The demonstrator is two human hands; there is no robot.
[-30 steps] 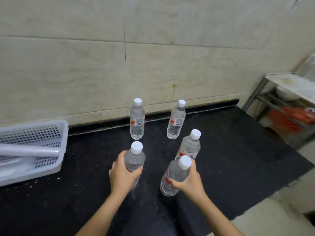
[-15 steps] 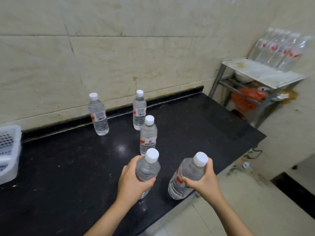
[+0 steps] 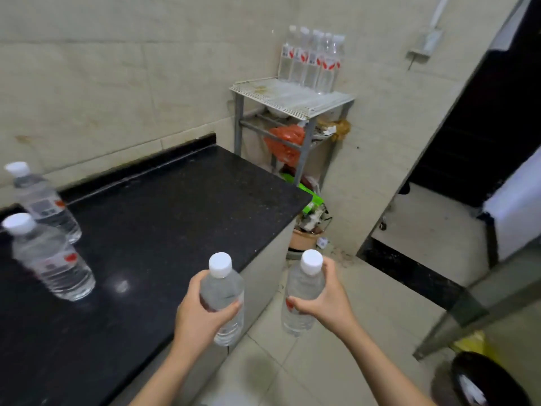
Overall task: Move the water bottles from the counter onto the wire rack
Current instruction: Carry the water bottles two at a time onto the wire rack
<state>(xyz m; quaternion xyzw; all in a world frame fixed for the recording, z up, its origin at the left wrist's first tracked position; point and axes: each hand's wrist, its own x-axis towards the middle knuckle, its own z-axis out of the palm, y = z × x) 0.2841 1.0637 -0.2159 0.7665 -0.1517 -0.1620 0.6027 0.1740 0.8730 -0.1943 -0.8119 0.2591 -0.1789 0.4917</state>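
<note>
My left hand (image 3: 199,315) grips a clear water bottle with a white cap (image 3: 224,291), held upright in the air over the counter's front edge. My right hand (image 3: 325,300) grips a second water bottle (image 3: 301,285) out past the counter, above the floor. Two more bottles (image 3: 54,262) (image 3: 44,203) stand on the black counter (image 3: 164,218) at the far left. The wire rack (image 3: 295,98) stands in the corner beyond the counter's right end, with several bottles (image 3: 311,60) lined up against the wall on its top shelf.
The rack's lower shelves hold a red bag (image 3: 285,142) and clutter; green packaging and a pot (image 3: 304,238) sit on the floor at its foot. A dark doorway (image 3: 474,136) opens to the right. A dark bin (image 3: 486,379) is at the bottom right.
Both hands lifted their bottles off the counter and carried them right, past its front edge. The view swung right, so the rack is now central and the white basket is out of view.
</note>
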